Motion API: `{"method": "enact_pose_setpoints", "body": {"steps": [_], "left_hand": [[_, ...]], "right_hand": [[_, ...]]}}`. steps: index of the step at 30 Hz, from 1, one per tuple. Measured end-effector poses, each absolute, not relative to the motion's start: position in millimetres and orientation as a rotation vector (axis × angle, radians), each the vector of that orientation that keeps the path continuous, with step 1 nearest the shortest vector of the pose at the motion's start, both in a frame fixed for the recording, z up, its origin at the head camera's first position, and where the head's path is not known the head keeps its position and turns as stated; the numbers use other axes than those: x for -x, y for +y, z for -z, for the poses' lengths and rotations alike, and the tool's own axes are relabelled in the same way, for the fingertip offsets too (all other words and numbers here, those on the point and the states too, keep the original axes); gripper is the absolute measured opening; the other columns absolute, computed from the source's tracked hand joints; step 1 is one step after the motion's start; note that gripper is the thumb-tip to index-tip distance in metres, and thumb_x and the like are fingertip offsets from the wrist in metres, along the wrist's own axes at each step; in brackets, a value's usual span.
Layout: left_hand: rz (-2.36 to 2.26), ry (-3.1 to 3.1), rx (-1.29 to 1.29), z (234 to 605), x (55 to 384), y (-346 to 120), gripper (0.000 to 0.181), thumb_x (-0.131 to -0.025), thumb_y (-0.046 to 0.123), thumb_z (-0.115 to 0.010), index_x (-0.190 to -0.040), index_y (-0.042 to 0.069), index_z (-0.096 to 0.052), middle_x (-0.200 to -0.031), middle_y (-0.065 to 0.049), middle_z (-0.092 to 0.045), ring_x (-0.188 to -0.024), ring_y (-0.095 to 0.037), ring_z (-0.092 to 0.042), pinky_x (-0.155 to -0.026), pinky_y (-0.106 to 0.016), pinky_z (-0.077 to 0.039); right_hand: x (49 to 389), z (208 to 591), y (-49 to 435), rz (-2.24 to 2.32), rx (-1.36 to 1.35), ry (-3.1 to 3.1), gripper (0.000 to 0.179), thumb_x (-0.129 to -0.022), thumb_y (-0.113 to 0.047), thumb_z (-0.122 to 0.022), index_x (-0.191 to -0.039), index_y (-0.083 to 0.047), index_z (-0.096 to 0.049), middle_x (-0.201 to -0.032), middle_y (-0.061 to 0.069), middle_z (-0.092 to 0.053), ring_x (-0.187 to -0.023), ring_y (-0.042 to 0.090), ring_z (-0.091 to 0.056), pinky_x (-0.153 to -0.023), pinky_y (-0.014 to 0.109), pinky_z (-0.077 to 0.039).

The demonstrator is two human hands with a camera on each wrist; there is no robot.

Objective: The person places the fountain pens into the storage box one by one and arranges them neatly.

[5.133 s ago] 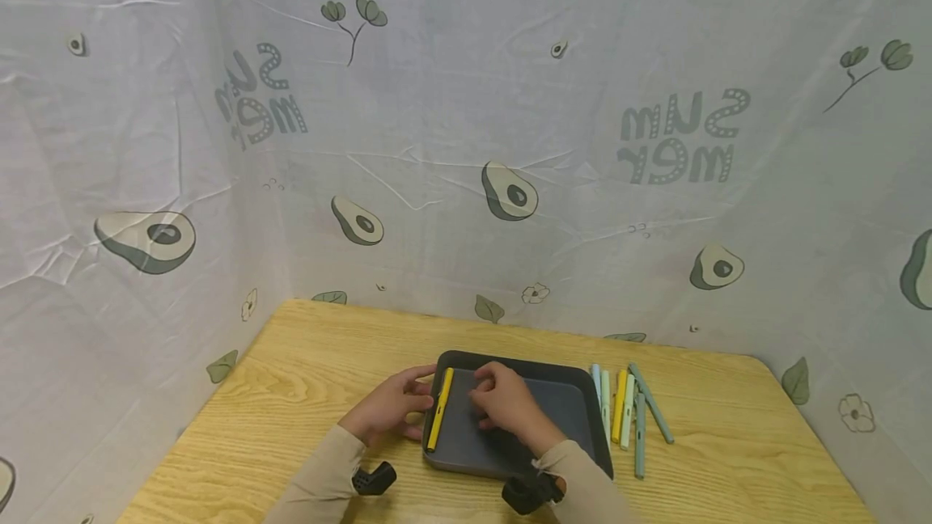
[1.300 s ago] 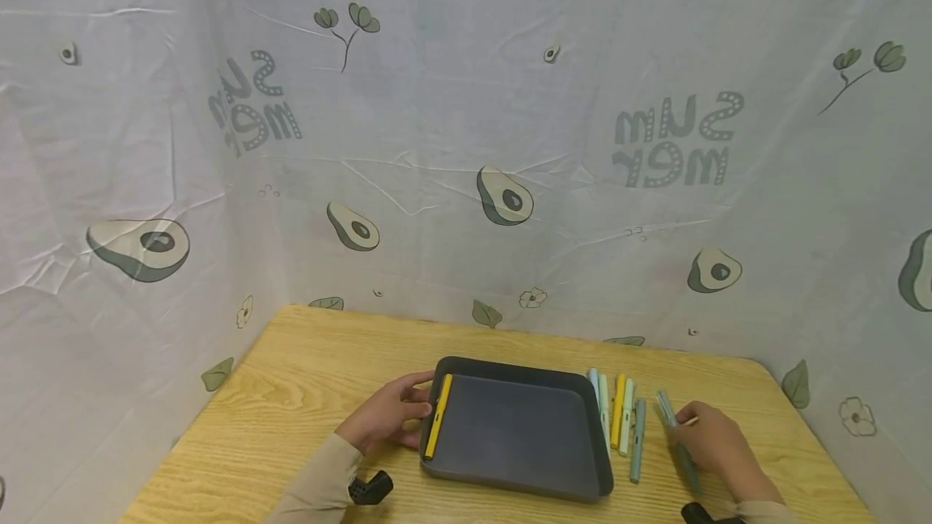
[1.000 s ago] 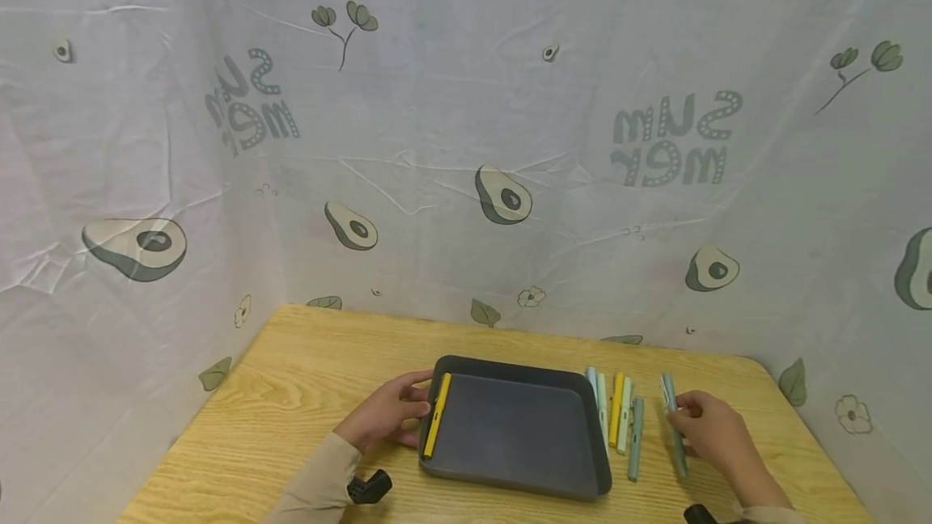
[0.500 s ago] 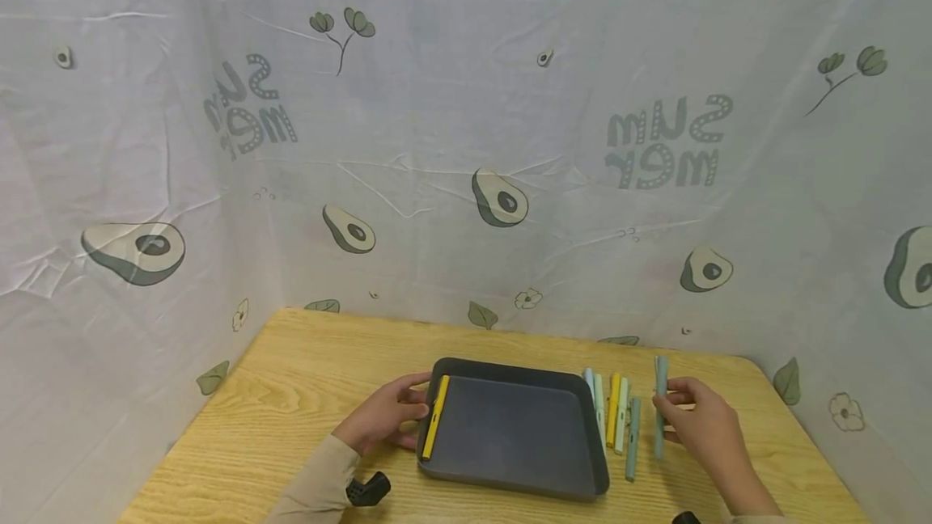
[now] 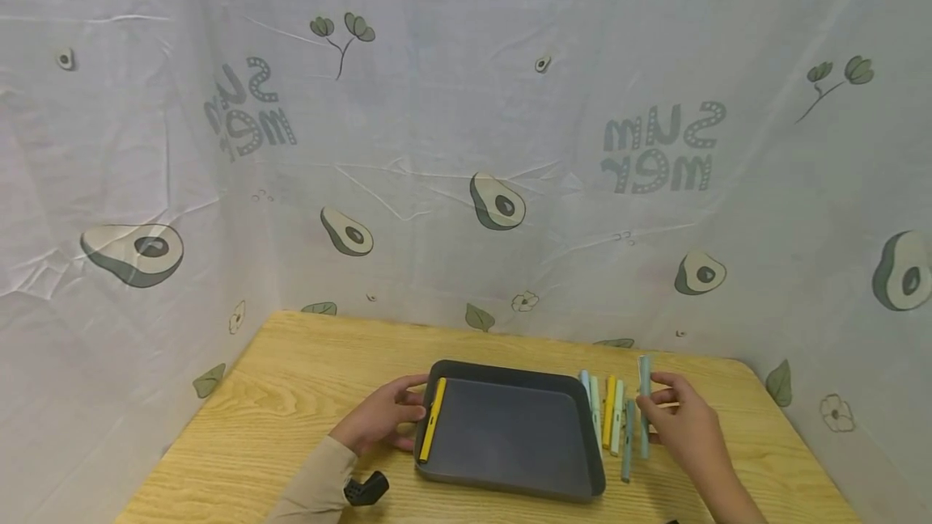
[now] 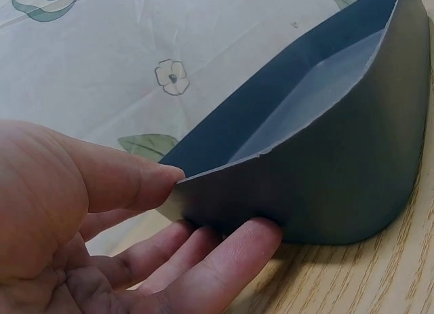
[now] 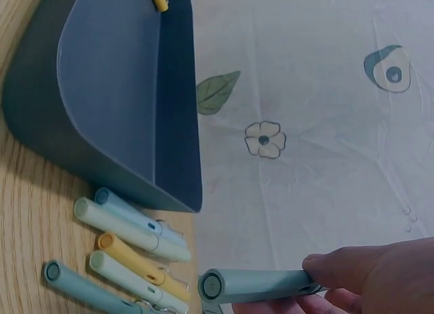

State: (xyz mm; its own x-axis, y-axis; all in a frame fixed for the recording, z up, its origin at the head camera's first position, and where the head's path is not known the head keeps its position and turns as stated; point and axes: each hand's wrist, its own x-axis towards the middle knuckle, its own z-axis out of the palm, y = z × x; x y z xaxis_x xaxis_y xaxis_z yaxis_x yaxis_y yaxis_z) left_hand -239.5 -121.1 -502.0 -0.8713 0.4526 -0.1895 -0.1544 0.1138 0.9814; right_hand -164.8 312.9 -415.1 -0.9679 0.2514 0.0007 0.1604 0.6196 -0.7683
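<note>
A grey-green pen (image 5: 645, 419) stands nearly upright in my right hand (image 5: 680, 419), pinched between thumb and fingers to the right of the other pens. In the right wrist view the round end of this pen (image 7: 254, 285) points left. My left hand (image 5: 382, 415) rests against the left side of the dark grey tray (image 5: 510, 488). In the left wrist view the thumb touches the tray's rim (image 6: 264, 154), and the fingertips (image 6: 261, 236) lie along its outer wall. A yellow pen (image 5: 433, 420) lies inside, along the tray's left wall.
Right of the tray lie a light blue pen (image 5: 584, 378), a pale green pen (image 5: 595, 407), a yellow pen (image 5: 608, 412), another pale green pen (image 5: 617, 419) and a grey-green pen (image 5: 628, 443). A patterned curtain (image 5: 408, 103) hangs behind the wooden table (image 5: 328, 354).
My right hand left the tray, took the far-right grey-green pen off the table, raised it upright and carried it left toward the other pens. The left hand stayed at the tray.
</note>
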Motion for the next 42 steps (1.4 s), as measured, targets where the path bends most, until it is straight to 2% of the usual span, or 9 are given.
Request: {"method": "enact_pose_setpoints", "body": {"steps": [5,22,42], "left_hand": [[-1.810,1.951,-0.283,502.0,238.6,-121.3,0.062,-0.101,0.003,-0.062,-0.159,0.007,-0.039,-0.135,-0.023,-0.056,-0.109,-0.030,-0.065,-0.072,-0.049,-0.064],[-1.808,1.955,-0.289,497.2,235.6,-120.7,0.063,-0.101,0.002,-0.062,-0.159,0.006,-0.038,-0.134,-0.024,-0.057,-0.109,-0.030,-0.066,-0.073,-0.048,-0.065],[-1.805,1.974,-0.266,496.0,234.8,-120.7,0.063,-0.101,0.003,-0.063,-0.159,0.008,-0.039,-0.133,-0.023,-0.056,-0.108,-0.030,-0.067,-0.072,-0.047,-0.065]], "right_hand": [[162.3,414.3,300.8,-1.302,0.322,-2.723,0.053,-0.102,-0.013,-0.065,-0.147,0.006,-0.044,-0.114,0.021,-0.063,-0.094,0.027,-0.069,-0.065,0.036,-0.064],[169.6,428.4,247.8,-1.389,0.271,-2.684,0.042,-0.098,-0.010,-0.070,-0.136,0.003,-0.055,-0.113,0.017,-0.063,-0.087,0.020,-0.068,-0.059,0.035,-0.063],[199.1,465.0,158.4,-1.528,0.118,-2.677,0.030,-0.092,-0.007,-0.075,-0.118,0.004,-0.063,-0.091,0.008,-0.064,-0.068,0.016,-0.064,-0.049,0.035,-0.059]]}}
